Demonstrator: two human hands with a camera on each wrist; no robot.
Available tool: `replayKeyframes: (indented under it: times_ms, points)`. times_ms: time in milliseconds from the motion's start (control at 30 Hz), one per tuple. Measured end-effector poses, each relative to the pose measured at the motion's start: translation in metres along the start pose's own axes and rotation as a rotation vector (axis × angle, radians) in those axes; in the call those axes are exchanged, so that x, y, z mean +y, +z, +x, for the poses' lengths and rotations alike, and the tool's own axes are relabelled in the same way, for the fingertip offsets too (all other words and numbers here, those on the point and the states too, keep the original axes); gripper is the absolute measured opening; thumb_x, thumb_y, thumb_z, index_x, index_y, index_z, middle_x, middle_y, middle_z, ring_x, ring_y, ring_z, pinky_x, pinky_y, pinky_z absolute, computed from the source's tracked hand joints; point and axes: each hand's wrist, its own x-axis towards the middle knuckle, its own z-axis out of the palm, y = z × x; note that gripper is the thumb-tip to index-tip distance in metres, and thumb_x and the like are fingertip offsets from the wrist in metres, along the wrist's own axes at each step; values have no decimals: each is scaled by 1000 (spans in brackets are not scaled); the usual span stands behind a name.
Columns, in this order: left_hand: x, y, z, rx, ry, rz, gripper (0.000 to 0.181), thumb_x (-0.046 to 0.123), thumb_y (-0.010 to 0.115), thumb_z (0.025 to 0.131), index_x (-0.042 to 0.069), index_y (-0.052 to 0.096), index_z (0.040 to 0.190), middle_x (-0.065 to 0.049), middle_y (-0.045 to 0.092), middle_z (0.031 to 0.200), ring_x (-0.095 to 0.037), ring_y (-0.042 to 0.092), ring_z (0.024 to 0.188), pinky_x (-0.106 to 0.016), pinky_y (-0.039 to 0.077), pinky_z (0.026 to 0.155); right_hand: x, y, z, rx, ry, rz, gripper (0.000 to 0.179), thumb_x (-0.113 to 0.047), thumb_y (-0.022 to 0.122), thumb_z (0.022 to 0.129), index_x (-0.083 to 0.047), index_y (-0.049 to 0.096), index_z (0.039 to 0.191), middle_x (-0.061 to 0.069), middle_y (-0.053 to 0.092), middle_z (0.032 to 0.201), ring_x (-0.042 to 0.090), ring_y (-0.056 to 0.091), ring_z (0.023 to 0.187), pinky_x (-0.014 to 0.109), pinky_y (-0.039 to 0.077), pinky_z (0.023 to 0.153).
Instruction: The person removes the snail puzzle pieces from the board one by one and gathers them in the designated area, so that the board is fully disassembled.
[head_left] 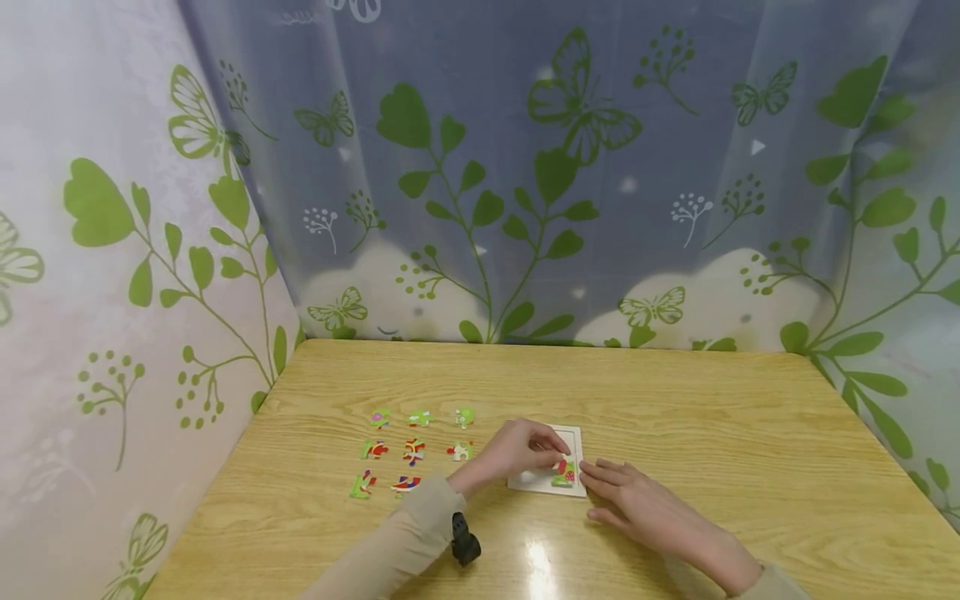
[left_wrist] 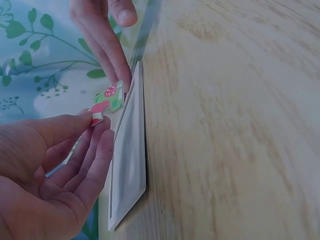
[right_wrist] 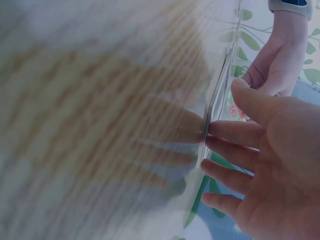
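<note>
Between thumb and fingertips, my left hand (head_left: 517,448) pinches a jigsaw puzzle piece (left_wrist: 111,96), green and red with a spotted red-and-white patch. The piece is tilted over the right part of a shallow white puzzle tray (head_left: 531,482) lying on the table. In the left wrist view the tray (left_wrist: 131,165) appears edge-on, beside the left hand (left_wrist: 55,165). My right hand (head_left: 637,502) lies at the tray's right side with fingers extended. Its fingertips (right_wrist: 214,128) touch the tray's edge in the right wrist view. The left hand hides part of the tray.
Several loose puzzle pieces lie in rows left of the tray, among them a green one (head_left: 465,416) and a red-and-blue one (head_left: 413,451). The left forearm (head_left: 390,537) partly covers the nearest row. Patterned curtains (head_left: 480,208) hang behind the wooden table (head_left: 712,417) and at its sides.
</note>
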Motion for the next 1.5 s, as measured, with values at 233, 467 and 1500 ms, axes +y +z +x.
replayKeyframes:
  times_ms: [233, 467, 1500]
  points:
    - [-8, -13, -9, 5, -3, -44, 10, 7, 70, 95, 8, 78, 100, -1, 77, 91, -4, 67, 77, -19, 54, 70, 0, 0, 0, -15, 7, 8, 56, -38, 61, 101, 3, 60, 138, 16, 57, 145, 41, 51, 133, 58, 43, 106]
    - [-18, -30, -26, 32, -33, -61, 8, 6, 71, 94, 7, 78, 99, -2, 76, 90, -6, 67, 78, -22, 57, 70, 0, 0, 0, -13, 9, 9, 56, -39, 61, 101, 2, 59, 139, 16, 56, 145, 42, 51, 133, 58, 44, 105]
    - [-54, -87, -90, 53, -76, 32, 9, 4, 71, 94, 1, 76, 101, -6, 75, 89, -12, 67, 74, -26, 58, 64, -1, -1, 0, -24, -2, 44, 58, -40, 57, 103, 3, 57, 140, 18, 54, 147, 43, 49, 135, 61, 41, 106]
